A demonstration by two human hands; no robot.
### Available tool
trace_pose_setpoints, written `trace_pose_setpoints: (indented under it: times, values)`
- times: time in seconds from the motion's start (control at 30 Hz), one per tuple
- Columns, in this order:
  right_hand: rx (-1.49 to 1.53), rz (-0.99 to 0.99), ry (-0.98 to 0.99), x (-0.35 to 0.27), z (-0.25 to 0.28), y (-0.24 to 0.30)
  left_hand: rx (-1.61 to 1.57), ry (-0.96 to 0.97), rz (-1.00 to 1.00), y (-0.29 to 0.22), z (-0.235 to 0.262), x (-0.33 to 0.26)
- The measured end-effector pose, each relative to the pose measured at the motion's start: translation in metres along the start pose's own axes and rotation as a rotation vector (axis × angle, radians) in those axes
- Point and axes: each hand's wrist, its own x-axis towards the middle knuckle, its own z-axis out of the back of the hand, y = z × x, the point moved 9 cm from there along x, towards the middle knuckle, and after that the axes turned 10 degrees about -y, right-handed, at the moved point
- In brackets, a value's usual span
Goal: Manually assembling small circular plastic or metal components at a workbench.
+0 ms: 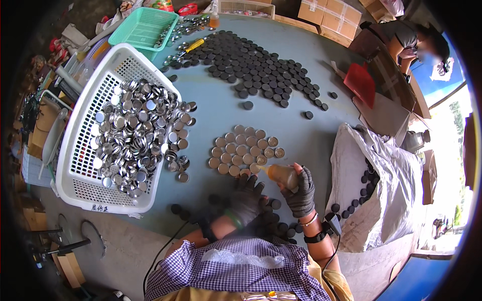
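My right hand [302, 194], in a grey fingerless glove, is closed around a squeeze bottle [282, 175] of amber liquid. The bottle is tilted nearly flat, its narrow nozzle pointing left over the near edge of a cluster of shallow round metal caps [241, 150]. These lie hollow side up in rough rows. Palm down, my left hand [244, 204], also gloved, reaches to the nearest caps with its fingers apart; it is slightly blurred and nothing shows in it. Black round discs [271, 216] lie around and partly behind the left hand at the table's near edge.
A white basket [67, 165] heaped with shiny metal caps [135, 130] tips onto the table's left. Many black discs [251, 65] spread across the far side near a yellow-handled screwdriver [195, 45]. A green basket [143, 30], white sack [381, 200] and red dustpan [360, 84] surround it. Another person [409, 42] is far right.
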Motion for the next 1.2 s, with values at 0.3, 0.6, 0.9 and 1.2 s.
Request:
trace_pose_setpoints:
  times: [0.3,0.6,0.9,1.2]
  values:
    - [-0.039,-0.004,0.027,-0.005,0.004,-0.004,-0.022,0.085,0.027,0.000,-0.004,0.001]
    - [-0.044,-0.023,0.071,-0.007,0.007,0.000,-0.054,-0.065,-0.026,-0.002,0.001,-0.001]
    - [-0.022,-0.019,0.087,-0.007,0.005,0.005,-0.090,0.066,0.054,-0.001,0.003,0.000]
    - [-0.016,-0.006,0.088,-0.005,-0.004,0.006,-0.109,-0.155,-0.020,0.001,0.032,-0.011]
